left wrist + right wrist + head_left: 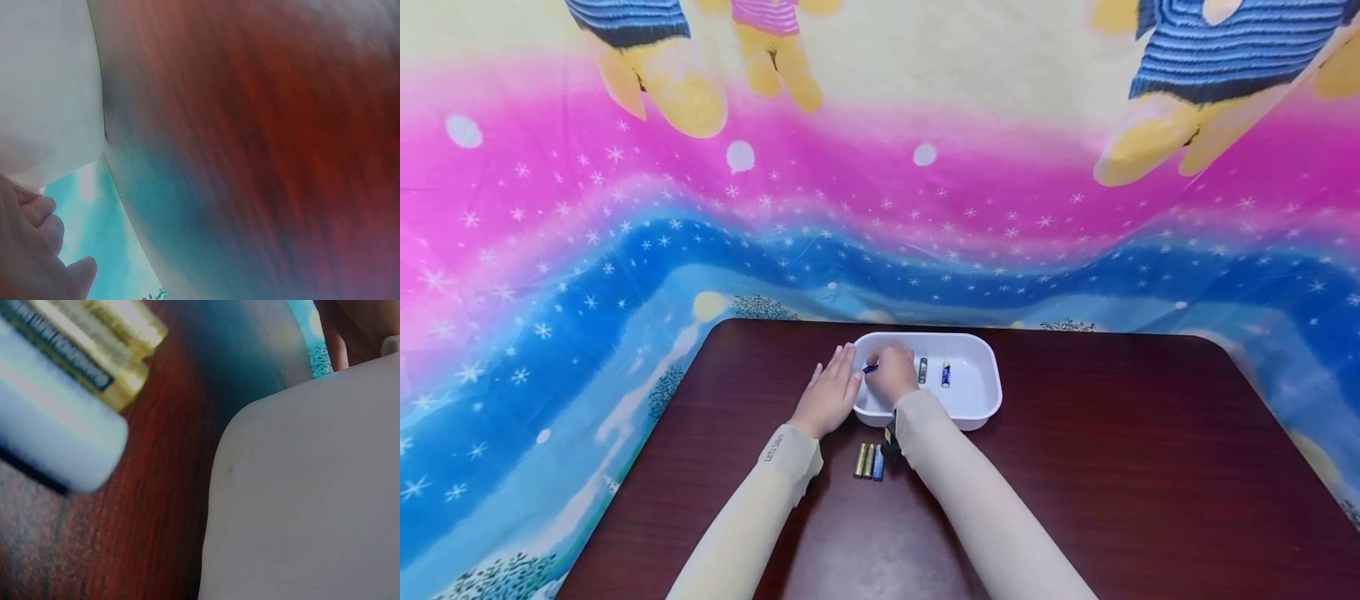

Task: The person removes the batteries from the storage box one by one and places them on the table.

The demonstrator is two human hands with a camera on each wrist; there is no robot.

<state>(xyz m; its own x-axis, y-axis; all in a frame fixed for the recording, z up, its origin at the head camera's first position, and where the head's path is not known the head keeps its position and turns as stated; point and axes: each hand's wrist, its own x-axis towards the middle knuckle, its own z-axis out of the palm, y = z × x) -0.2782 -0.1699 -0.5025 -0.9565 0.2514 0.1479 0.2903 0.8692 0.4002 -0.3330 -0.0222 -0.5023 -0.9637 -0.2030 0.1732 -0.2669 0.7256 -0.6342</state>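
Inside the white plastic tray (981,354), my right hand (892,372) pinches a dark blue battery (870,368) near the left wall. Two more batteries lie in the tray to its right: a dark one (922,370) and a blue-and-white one (946,374). My left hand (827,397) rests along the tray's left side with its fingers straight. In the left wrist view, fingertips (50,231) show right at the tray's edge. Most of the right hand is hidden behind the tray wall (300,487) in the right wrist view.
Three batteries stand side by side on the dark wooden table (1112,450), in front of the tray: two gold ones (863,461) and a blue one (878,462). Behind the table's far edge hangs a colourful printed cloth (880,200).
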